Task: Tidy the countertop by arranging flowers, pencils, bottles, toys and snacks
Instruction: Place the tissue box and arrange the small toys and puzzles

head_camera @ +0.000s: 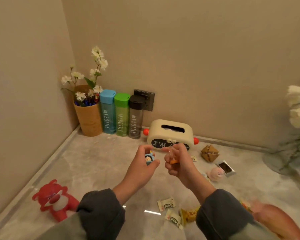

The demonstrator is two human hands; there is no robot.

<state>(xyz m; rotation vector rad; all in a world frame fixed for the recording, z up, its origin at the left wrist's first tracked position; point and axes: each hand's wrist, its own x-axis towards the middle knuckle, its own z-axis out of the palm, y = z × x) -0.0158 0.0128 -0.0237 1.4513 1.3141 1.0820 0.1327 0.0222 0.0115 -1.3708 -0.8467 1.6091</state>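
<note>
My left hand (141,168) pinches the blue figurine (148,159) by its sides: likely light, rigid, slippery. My right hand (179,164) curls round a clear piece (172,160).

White flowers (97,66) and blue pencils (86,102) stood in the tan holder (90,118) far left, with three bottles (121,116) touching in a row beside it. A red bear toy (55,200) lay near left and wrapped snacks (166,203) near right. My left hand (140,168) held a blue figurine (148,159); my right hand (180,165) pinched a clear, orange piece (172,161).
</note>
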